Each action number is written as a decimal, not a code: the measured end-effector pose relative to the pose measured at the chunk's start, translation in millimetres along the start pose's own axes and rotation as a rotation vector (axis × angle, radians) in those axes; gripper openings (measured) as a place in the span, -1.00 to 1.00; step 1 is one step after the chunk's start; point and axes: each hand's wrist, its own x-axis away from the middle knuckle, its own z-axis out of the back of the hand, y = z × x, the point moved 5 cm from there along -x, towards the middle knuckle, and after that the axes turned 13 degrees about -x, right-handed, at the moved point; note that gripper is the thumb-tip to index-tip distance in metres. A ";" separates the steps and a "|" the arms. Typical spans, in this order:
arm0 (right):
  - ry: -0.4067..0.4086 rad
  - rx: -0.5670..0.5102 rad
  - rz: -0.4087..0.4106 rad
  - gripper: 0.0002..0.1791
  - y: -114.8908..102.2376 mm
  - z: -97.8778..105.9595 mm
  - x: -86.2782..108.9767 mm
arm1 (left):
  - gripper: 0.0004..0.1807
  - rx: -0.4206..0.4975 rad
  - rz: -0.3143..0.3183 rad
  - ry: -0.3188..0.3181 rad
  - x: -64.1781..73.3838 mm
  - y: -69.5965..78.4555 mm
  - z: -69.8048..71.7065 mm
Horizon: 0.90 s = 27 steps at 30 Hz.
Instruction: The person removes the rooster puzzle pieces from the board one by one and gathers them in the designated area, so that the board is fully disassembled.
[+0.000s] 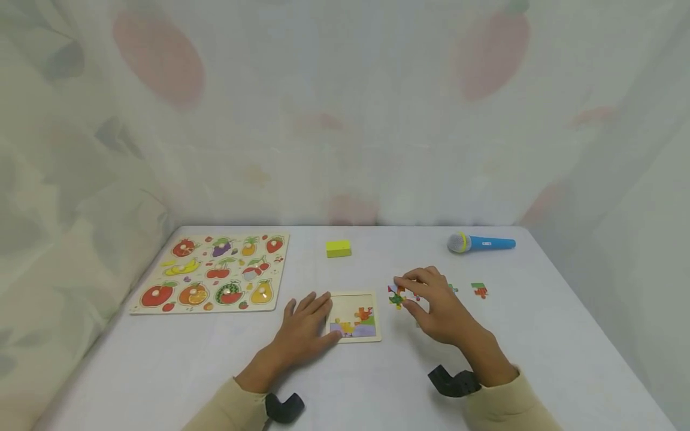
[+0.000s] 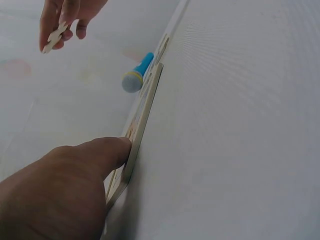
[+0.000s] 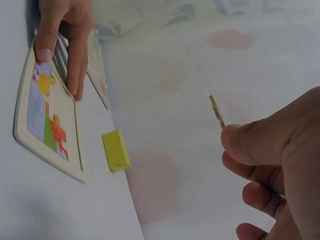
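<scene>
My right hand (image 1: 444, 311) pinches a multicoloured jigsaw piece (image 1: 397, 297) between thumb and fingertips, raised above the table to the right of the puzzle tray. In the right wrist view that piece (image 3: 217, 111) shows edge-on. My left hand (image 1: 304, 332) lies with its fingers extended along the left side of the square puzzle tray (image 1: 378, 317), thumb over its lower left corner. Joined pieces (image 1: 364, 329) fill the tray's lower part and right side; its upper left shows bare wood. Beyond the right hand lies a loose red and green piece (image 1: 480, 290).
A fruit peg board (image 1: 207, 275) lies at the left. At the back stand a yellow block (image 1: 338, 248) and a toy microphone (image 1: 482, 243) with a blue handle. Another loose piece (image 1: 453, 288) is partly hidden behind the right hand. Patterned curtains surround the table.
</scene>
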 end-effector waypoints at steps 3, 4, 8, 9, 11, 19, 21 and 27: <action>0.030 0.006 0.031 -0.48 2.6 10.7 8.5 | -0.20 -0.002 0.001 -0.006 0.1 0.5 -0.3; 0.041 0.014 0.041 -0.47 3.6 14.2 11.6 | -0.19 -0.003 0.001 -0.011 0.2 0.7 -0.6; 0.076 0.035 0.064 -0.44 6.7 27.3 24.2 | -0.19 0.001 -0.006 -0.010 0.5 2.1 0.5; 0.083 0.037 0.062 -0.43 7.4 30.2 26.8 | -0.19 0.002 -0.007 -0.008 0.5 2.4 0.8; 0.091 0.046 0.046 -0.43 9.8 35.4 31.5 | -0.19 0.004 -0.008 -0.002 0.5 2.8 1.7; 0.084 0.072 -0.025 -0.45 31.7 48.8 52.2 | -0.19 0.008 0.005 -0.017 0.7 3.2 0.7; 0.088 0.082 -0.043 -0.45 37.4 51.8 57.8 | -0.19 0.005 0.006 -0.022 0.4 2.8 0.0; 0.087 0.132 -0.090 -0.46 50.5 56.4 71.3 | -0.19 -0.017 0.001 -0.010 0.6 1.9 1.7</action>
